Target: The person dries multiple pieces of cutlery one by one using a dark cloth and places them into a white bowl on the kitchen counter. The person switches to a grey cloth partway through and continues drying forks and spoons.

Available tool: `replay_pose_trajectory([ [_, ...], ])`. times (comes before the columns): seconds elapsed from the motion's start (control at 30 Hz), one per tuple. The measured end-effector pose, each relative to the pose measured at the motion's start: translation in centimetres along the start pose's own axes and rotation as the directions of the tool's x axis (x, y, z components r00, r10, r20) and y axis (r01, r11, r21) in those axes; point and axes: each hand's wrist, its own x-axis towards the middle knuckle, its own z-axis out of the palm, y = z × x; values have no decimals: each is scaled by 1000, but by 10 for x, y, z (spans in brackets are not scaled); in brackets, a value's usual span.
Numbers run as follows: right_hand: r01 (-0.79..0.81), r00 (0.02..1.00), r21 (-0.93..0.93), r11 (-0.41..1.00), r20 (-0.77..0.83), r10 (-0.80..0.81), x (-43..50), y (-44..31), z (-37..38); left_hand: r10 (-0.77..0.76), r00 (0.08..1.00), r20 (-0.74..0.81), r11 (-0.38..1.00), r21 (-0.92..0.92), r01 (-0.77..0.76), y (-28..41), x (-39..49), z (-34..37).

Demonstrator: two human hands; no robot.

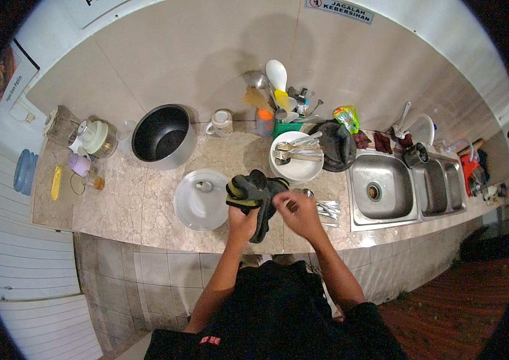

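Observation:
A bundled black cloth with yellow-green stripes (261,191) is in my left hand (241,223), above the counter's front part. My right hand (298,213) is at the cloth's right side with its fingers partly bent; whether it grips the cloth cannot be told. Left of the cloth lies a wide white bowl (198,211) with a metal spoon (205,186) inside. Behind my hands stands a stack of white plates or bowls (297,173), forks and spoons (297,150) on top. More metal cutlery (327,211) lies on the counter right of my right hand.
A large black-lined pot (164,137), a mug (221,123) and a green utensil basket (285,129) stand along the wall. Black pans (339,146) rest beside the steel sink (382,193). A blender (96,137) and a glass cup (96,181) are at the left. The counter edge (245,250) runs before me.

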Motion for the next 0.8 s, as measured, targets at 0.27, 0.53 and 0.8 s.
replay_pose_trajectory([
  [0.27,14,1000,114,993,-23,-11,30,5,11,68,998,19,978,195,-70,7,-9,9],
  [0.53,-139,975,578,804,-62,213,61,-1,32,137,984,115,897,406,-172,17,-23,-1],
  [0.8,-101,893,846,524,-155,422,107,-11,14,32,997,-72,980,200,-17,19,-37,-68],
])
